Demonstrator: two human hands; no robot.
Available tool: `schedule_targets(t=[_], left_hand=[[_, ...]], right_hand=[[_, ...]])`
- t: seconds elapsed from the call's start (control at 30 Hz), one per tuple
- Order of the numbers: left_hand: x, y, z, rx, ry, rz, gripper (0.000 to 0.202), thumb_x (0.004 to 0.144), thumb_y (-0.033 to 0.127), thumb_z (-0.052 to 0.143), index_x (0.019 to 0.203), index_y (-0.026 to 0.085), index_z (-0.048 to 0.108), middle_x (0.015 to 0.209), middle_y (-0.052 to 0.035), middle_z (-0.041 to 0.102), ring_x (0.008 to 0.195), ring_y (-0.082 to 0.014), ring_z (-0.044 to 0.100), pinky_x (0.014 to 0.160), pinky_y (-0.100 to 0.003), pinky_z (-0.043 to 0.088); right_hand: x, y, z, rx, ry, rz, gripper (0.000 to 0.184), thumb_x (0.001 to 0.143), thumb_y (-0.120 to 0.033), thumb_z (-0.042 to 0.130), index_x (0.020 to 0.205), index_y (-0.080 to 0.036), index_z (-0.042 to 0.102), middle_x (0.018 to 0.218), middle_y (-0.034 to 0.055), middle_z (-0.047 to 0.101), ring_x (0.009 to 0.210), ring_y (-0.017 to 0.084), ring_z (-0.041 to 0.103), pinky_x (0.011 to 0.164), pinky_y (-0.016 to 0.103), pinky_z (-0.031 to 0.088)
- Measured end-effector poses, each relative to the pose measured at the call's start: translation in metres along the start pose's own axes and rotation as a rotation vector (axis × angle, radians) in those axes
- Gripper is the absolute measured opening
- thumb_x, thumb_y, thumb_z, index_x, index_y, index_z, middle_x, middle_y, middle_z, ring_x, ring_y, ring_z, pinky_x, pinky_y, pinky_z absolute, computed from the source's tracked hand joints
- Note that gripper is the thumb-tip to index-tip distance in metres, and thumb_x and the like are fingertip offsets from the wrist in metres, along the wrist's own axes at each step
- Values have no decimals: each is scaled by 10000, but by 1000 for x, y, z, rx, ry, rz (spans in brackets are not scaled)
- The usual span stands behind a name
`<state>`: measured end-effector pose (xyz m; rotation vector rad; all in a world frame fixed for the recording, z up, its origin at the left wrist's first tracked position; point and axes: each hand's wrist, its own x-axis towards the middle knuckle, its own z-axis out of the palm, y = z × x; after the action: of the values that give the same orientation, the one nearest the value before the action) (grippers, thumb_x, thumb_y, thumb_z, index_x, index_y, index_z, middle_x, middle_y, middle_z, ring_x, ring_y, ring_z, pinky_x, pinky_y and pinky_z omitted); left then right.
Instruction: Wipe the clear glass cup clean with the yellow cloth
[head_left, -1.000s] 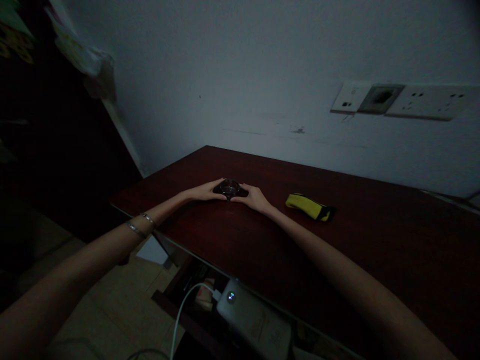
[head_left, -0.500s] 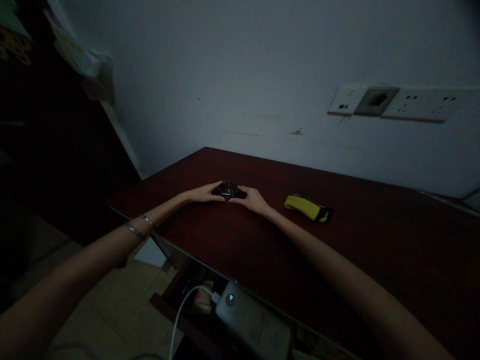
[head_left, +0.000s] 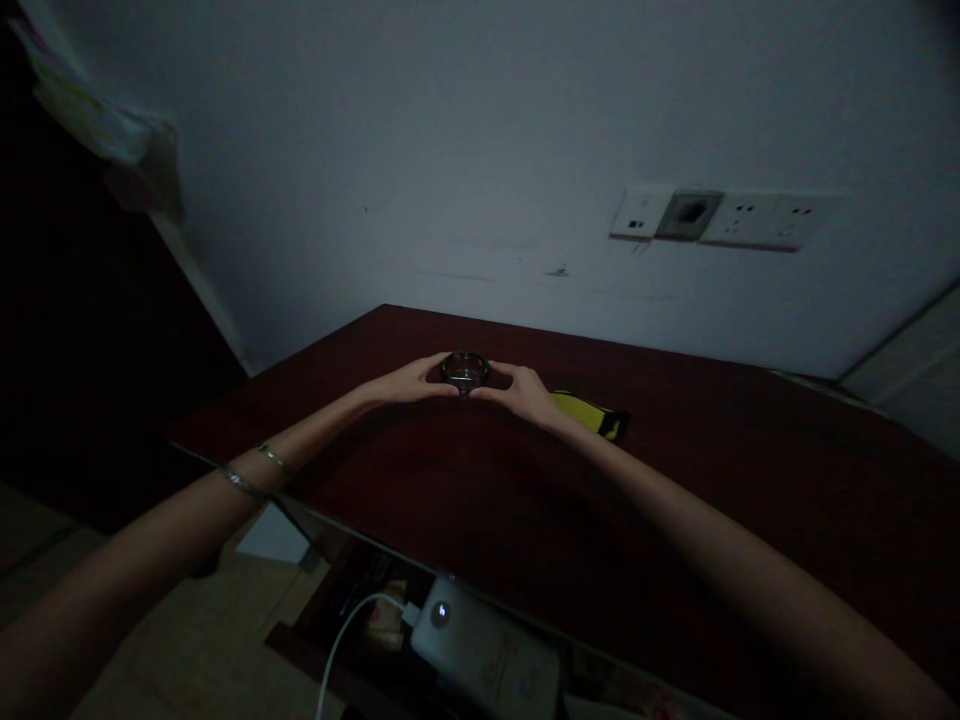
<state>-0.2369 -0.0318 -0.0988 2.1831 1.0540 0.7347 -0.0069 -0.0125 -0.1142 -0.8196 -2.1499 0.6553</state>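
A small round glass dish sits near the centre of the frame, between both hands. The left hand clasps its left side and the right hand its right, thumbs and fingers clamped on it. Right of centre, a yellow-and-black cloth item lies on the dark red tabletop, partly behind the right forearm. A pale power bank fills the lower middle, in an open drawer.

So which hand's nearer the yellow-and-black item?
The right hand: its wrist partly hides the yellow-and-black item; the left hand is across the glass dish.
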Motion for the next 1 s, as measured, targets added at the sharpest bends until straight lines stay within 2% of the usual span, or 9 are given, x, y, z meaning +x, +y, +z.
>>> schedule_targets(t=[0.07,0.17,0.3,0.43,0.53,0.63,0.77,1.0], left_hand=[[32,27,16,1,3,91,644,753,392,646,1316,180,415,1343,-123,497,1223,-268,465,1036,-446,334],[90,67,57,-49,-34,236,622,750,387,655,1289,163,440,1292,-126,536,1183,-265,496,1014,-450,356],[165,109,137,-127,-137,316,617,745,398,656,1272,151,450,1253,-142,558,1118,-266,541,956,-438,408],[223,135,223,-153,-216,344,632,714,384,686,1244,116,470,1221,-168,572,1090,-268,554,924,-400,435],[248,146,273,-164,-276,358,638,714,396,683,1247,119,470,1219,-158,574,1097,-265,549,935,-404,427],[261,152,303,-193,-319,372,639,714,402,688,1255,138,474,1244,-139,564,1120,-254,538,957,-388,413],[270,155,320,-200,-342,365,623,716,394,693,1242,132,484,1235,-137,572,1117,-246,544,953,-369,419],[276,151,330,-191,-347,354,575,713,376,700,1206,145,516,1214,-125,588,1090,-239,560,933,-365,433]], right_hand=[[-17,4,-42,-44,69,27,563,695,-435,713,1189,-188,604,1194,76,646,1133,261,582,1005,422,415],[-55,20,-110,-138,161,101,594,675,-434,727,1202,-195,594,1233,71,621,1171,276,551,1032,454,386],[-125,53,-195,-211,176,222,569,714,-422,690,1233,-221,569,1245,47,614,1168,278,552,1033,466,385],[-197,87,-254,-283,218,402,593,691,-417,698,1229,-198,580,1233,54,622,1169,315,545,1034,484,382],[-238,106,-279,-241,172,497,598,718,-422,670,1261,-202,551,1222,46,631,1151,305,561,1022,466,404],[-263,120,-293,-256,168,538,603,714,-435,666,1257,-197,554,1254,51,608,1188,301,532,1045,454,379],[-277,132,-300,-285,180,557,630,704,-450,667,1270,-207,537,1312,53,560,1234,297,489,1077,474,325],[-281,141,-300,-288,157,548,658,718,-468,648,1300,-197,506,1332,65,540,1226,281,500,1071,438,348]])
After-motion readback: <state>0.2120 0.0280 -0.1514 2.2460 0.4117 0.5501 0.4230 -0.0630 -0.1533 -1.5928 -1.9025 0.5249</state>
